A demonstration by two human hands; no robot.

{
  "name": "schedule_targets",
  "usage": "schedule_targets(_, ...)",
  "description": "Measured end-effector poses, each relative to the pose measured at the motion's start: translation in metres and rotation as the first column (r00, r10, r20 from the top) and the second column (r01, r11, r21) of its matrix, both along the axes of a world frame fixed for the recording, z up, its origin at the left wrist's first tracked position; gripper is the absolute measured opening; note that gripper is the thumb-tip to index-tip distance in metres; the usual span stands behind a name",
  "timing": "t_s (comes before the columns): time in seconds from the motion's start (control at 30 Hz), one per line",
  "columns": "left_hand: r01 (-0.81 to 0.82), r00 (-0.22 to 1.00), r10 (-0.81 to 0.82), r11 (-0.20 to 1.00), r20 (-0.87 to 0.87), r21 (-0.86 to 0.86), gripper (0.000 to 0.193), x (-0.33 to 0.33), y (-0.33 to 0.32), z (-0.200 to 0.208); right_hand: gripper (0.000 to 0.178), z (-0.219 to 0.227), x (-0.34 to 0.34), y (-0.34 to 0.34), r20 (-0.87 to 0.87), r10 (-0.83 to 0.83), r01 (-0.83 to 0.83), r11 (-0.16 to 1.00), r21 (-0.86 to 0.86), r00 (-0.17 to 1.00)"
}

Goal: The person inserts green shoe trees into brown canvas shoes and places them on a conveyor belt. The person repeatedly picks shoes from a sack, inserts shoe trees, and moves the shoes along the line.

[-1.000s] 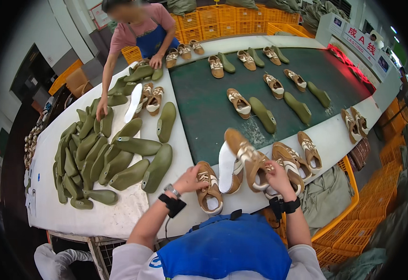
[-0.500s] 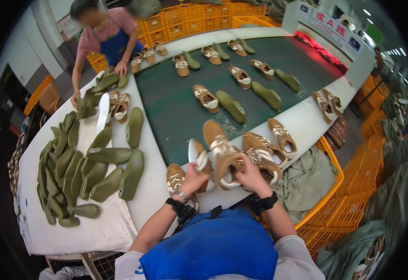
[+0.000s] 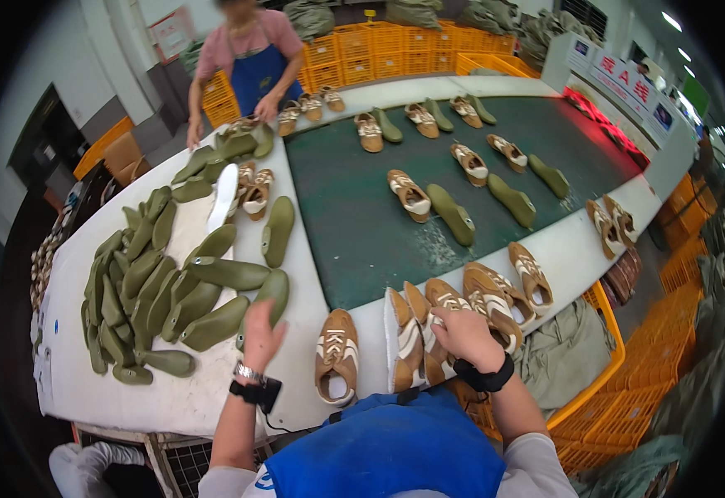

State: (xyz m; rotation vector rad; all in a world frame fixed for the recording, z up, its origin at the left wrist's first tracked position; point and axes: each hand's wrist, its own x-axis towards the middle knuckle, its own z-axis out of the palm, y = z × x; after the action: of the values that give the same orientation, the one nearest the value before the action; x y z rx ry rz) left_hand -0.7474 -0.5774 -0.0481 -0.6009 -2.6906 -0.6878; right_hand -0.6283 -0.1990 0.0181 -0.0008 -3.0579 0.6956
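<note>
The right grip [image 3: 468,339] rests against a brown-and-white sneaker [image 3: 434,355], its closure unclear; the left grip [image 3: 262,336], thumb spread, is at a green shoe last's [image 3: 273,292] near end. Beyond both, six sneakers [image 3: 410,196] and six lasts [image 3: 451,216] already lie on the belt [image 3: 337,224]; leftward, many loose lasts [image 3: 161,299] remain heaped on the counter [image 3: 304,340].

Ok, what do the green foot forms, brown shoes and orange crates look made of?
Green foot forms: probably hard plastic, smooth with a soft sheen. Brown shoes: perhaps suede or a lookalike, matt, with smoother pale strips. Orange crates: likely moulded plastic, evenly coloured, lattice walls.
</note>
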Motion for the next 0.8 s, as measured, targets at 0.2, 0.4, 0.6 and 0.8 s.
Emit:
schedule_targets(0.2,-0.329,0.868,0.368,0.929,0.333,-0.169,0.056,-0.032,-0.085,-0.062,0.029,0.027,-0.040,-0.048,-0.052,0.326,-0.328,0.944,-0.040,0.944)
schedule_targets(0.4,-0.625,0.580,0.004,0.644,0.815,0.442,0.059,-0.021,-0.055,-0.063,0.044,-0.011,-0.089,-0.098,0.057,0.523,-0.472,0.807,-0.354,0.851)
schedule_targets(0.6,-0.390,0.664,-0.342,0.600,0.665,0.699,0.038,-0.009,0.061,-0.002,0.064,-0.057,-0.152,-0.141,0.287,0.258,0.203,0.309,-0.929,0.922)
schedule_targets(0.8,0.081,0.790,-0.426,0.785,0.440,0.615,0.058,-0.009,0.112,0.033,0.044,-0.077,-0.234,-0.078,0.402,0.297,0.449,-0.110,-0.887,0.866)
